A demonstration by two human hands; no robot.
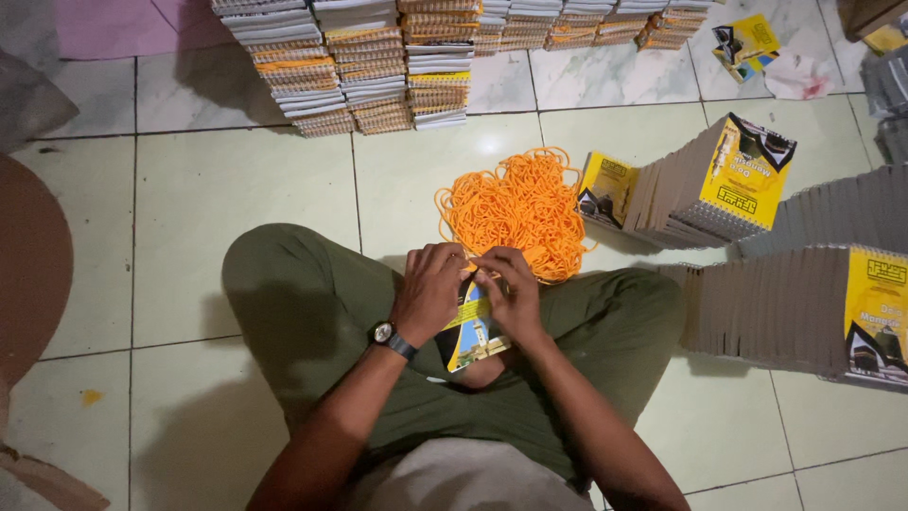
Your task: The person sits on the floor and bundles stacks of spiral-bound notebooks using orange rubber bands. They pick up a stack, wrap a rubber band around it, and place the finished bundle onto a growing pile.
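I sit cross-legged on the tiled floor (236,180) with my left hand (430,289) and right hand (511,293) close together over my lap, both gripping the top end of a small yellow booklet (470,336), where I seem to be fitting an orange rubber band from the pile of bands (518,210) just ahead of my knees. The booklet's long axis runs from my lap up and away from me, tilted slightly right. Judging by the loose rows of yellow booklets (719,185) fanned at my right and the tied stacks (364,71) farther off, much is done and plenty remains.
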